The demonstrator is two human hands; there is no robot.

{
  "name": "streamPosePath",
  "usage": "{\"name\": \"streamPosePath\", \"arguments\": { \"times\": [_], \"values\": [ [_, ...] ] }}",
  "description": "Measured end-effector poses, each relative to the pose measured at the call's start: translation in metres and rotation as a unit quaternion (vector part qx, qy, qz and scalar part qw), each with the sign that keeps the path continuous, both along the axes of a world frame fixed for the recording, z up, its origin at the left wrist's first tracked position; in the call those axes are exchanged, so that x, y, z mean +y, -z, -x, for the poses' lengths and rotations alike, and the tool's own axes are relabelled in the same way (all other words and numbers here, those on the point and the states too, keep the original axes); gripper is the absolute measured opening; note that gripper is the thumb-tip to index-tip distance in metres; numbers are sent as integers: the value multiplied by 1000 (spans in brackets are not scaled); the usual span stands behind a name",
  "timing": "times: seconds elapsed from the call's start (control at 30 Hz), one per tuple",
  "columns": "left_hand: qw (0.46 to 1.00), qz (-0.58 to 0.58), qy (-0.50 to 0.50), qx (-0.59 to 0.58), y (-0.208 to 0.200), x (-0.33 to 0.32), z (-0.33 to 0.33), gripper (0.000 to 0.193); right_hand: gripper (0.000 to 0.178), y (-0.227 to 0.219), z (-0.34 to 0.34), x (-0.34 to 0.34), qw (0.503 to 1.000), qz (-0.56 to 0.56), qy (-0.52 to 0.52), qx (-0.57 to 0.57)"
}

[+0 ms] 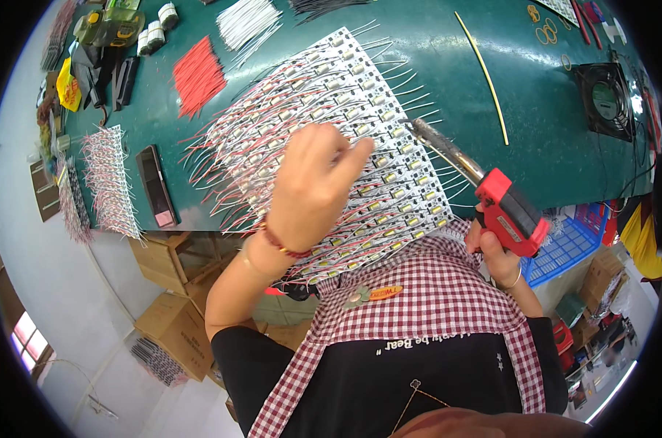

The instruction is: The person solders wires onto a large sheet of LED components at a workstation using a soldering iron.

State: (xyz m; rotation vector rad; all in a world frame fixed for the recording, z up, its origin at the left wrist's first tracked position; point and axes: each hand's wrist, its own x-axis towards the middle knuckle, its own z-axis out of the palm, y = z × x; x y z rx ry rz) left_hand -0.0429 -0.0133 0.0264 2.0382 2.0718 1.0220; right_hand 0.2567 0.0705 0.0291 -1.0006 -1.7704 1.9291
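Note:
A large white panel of LED circuit boards (418, 197) lies tilted on the green table, with rows of small yellowish parts. Red and white wires (232, 157) stick out along its left side, and white ones on its right edge. Over the panel's middle, my left hand (313, 179) is closed, its thumb pointing right; whatever its fingers pinch is hidden. My right hand (497, 252) grips a red-and-black soldering gun (513, 212) by its handle, right of the panel. The gun's dark metal tip reaches the panel's upper right edge; whether it touches a board cannot be made out.
Bundles of red wires (198, 77) and white wires (247, 23) lie beyond the panel. A phone (156, 186) and a smaller wired board panel (112, 179) are at left. A yellow stick (484, 73), a black fan (605, 101) and a blue basket (564, 248) are at right.

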Motion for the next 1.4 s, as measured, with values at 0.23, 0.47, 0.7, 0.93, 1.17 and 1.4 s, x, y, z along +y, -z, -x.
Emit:
{"name": "streamPosePath", "arguments": {
  "times": [0.23, 0.47, 0.7, 0.93, 1.17, 1.4],
  "values": [
    [1000, 18, 15, -11, 32, 10, -12, 34, 49, 8, -4, -5, 998, -6, -54, -27],
    [1000, 10, 12, 5, 35, 10, -13, 32, 11, 9, -7, -6, 998, 51, -24, -36],
    [1000, 12, 8, 25, 35, 10, -14, 29, 20, 19, -13, -6, 995, -42, -29, -89],
    [999, 13, 16, 29, 34, 11, -14, 27, 23, 16, -8, -10, 992, -53, -4, -113],
    [999, 19, 19, 40, 32, 13, -14, 25, 20, 13, -8, -8, 992, -53, -9, -113],
    [996, 52, 10, 70, 18, 7, -5, 25, 21, 18, -17, -11, 990, -62, -2, -126]
  ]
}}
